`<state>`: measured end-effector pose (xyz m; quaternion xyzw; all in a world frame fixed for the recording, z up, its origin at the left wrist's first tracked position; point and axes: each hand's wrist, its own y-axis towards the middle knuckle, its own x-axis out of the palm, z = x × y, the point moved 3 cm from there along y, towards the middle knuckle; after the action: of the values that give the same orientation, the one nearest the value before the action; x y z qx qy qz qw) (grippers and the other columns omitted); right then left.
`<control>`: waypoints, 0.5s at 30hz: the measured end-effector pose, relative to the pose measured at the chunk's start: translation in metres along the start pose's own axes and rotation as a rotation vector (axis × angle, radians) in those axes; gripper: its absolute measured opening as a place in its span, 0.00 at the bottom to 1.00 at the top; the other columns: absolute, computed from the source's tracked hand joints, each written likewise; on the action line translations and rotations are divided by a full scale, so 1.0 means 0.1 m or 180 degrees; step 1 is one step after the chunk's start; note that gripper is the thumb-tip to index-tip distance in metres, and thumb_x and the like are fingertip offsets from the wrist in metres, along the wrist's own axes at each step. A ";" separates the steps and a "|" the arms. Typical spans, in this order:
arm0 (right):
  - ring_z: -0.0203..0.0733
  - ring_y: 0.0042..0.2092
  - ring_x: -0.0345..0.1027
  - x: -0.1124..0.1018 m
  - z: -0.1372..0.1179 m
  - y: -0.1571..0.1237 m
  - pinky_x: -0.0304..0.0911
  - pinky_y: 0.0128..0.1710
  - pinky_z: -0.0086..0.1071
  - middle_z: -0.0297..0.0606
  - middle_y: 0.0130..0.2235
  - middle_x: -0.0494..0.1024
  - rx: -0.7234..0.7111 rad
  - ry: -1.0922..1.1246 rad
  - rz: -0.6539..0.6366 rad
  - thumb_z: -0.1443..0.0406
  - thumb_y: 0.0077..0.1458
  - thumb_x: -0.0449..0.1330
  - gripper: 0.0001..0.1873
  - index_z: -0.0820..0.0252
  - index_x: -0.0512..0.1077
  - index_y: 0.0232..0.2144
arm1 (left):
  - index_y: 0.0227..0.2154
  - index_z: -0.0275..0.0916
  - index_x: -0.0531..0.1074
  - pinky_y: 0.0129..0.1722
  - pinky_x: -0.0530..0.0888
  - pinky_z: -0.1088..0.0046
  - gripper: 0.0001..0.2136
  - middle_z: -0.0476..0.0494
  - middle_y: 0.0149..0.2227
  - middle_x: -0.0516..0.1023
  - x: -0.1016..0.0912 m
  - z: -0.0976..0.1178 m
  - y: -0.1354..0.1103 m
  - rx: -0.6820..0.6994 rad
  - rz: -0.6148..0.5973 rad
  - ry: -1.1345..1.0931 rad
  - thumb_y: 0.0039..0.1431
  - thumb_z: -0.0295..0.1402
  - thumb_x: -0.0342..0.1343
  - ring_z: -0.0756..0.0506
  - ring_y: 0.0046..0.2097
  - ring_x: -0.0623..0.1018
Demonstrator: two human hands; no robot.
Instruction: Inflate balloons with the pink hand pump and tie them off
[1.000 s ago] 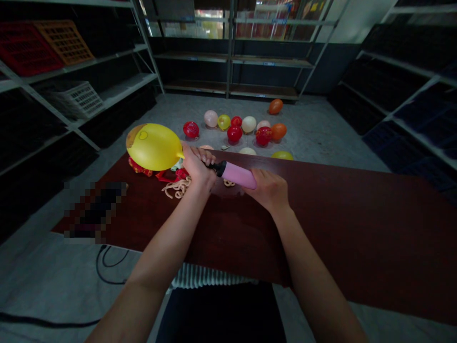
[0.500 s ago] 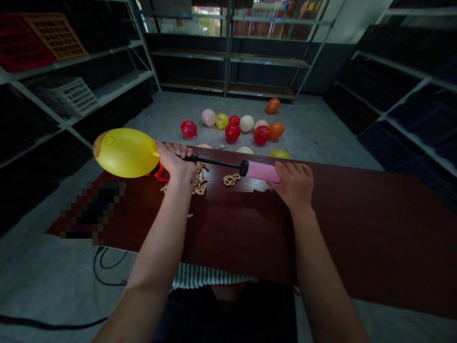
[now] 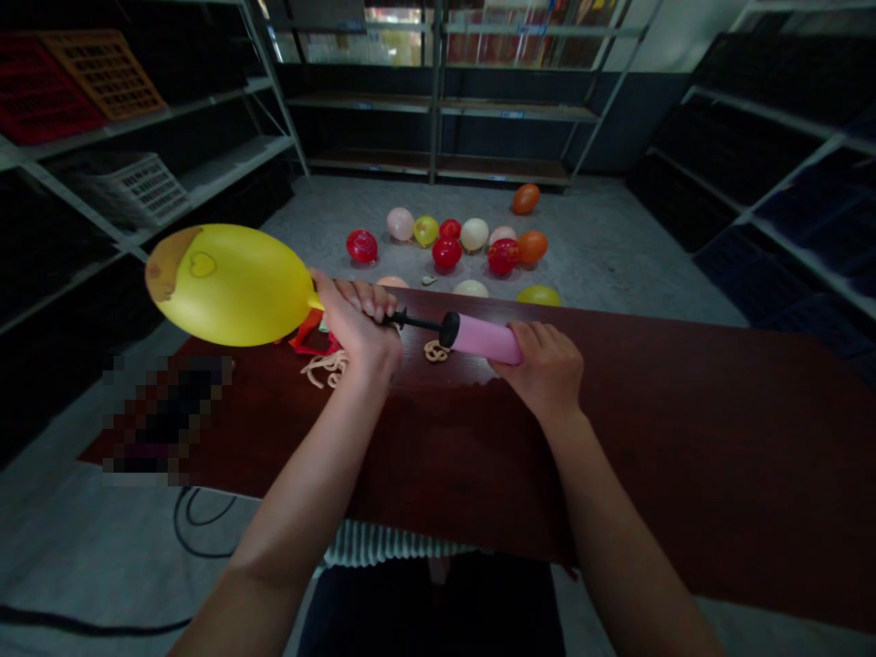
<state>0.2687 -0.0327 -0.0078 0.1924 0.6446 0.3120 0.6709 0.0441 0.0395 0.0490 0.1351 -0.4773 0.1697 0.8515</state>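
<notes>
A large yellow balloon [image 3: 239, 287] with a heart print and a brownish patch at its far end points left from my left hand [image 3: 359, 315]. That hand is closed around the balloon's neck and the nozzle end of a balloon pump, hiding where they join. My right hand [image 3: 544, 365] grips the pink body of the balloon pump [image 3: 484, 338]. Between the hands a short length of black pump rod shows. Under my left wrist lie beige uninflated balloons [image 3: 325, 368] and red ones [image 3: 311, 338]. A small beige bundle [image 3: 436, 351] rests below the rod.
The dark red table [image 3: 465, 456] spans the front. Several inflated balloons [image 3: 447, 255] lie on the floor beyond it. Metal shelves stand behind and at both sides, with a white basket [image 3: 154, 190] on the left. A blurred-out dark object [image 3: 178, 411] lies at the table's left.
My hands have come closer together, and less of the pump rod shows. The yellow balloon looks bigger and reaches farther left.
</notes>
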 end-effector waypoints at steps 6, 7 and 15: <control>0.44 0.36 0.68 0.02 -0.19 0.01 0.54 0.35 0.35 0.41 0.34 0.79 -0.0100 0.0192 -0.0073 0.55 0.57 0.62 0.17 0.61 0.75 0.42 | 0.14 0.40 0.49 0.16 0.52 0.74 0.32 0.55 0.12 0.48 0.04 -0.28 -0.19 -0.0377 0.0003 0.0036 0.72 0.50 0.47 0.54 0.14 0.50; 0.44 0.36 0.68 0.03 -0.19 0.01 0.53 0.34 0.35 0.41 0.34 0.79 -0.0101 0.0196 -0.0109 0.55 0.56 0.62 0.17 0.61 0.75 0.42 | 0.14 0.40 0.49 0.16 0.52 0.74 0.32 0.55 0.12 0.48 0.02 -0.30 -0.19 -0.0398 0.0034 0.0037 0.72 0.50 0.48 0.54 0.14 0.50; 0.44 0.37 0.67 0.09 -0.13 0.02 0.51 0.35 0.35 0.41 0.36 0.79 -0.0072 0.0138 -0.0279 0.52 0.59 0.60 0.19 0.59 0.75 0.45 | 0.16 0.41 0.47 0.16 0.52 0.73 0.31 0.56 0.13 0.48 -0.12 -0.25 0.05 -0.0367 0.0138 0.0038 0.69 0.52 0.52 0.54 0.14 0.51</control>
<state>0.2550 -0.0273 -0.0149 0.1496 0.6633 0.2936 0.6719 0.0552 0.0519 0.0260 0.0744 -0.4841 0.1611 0.8568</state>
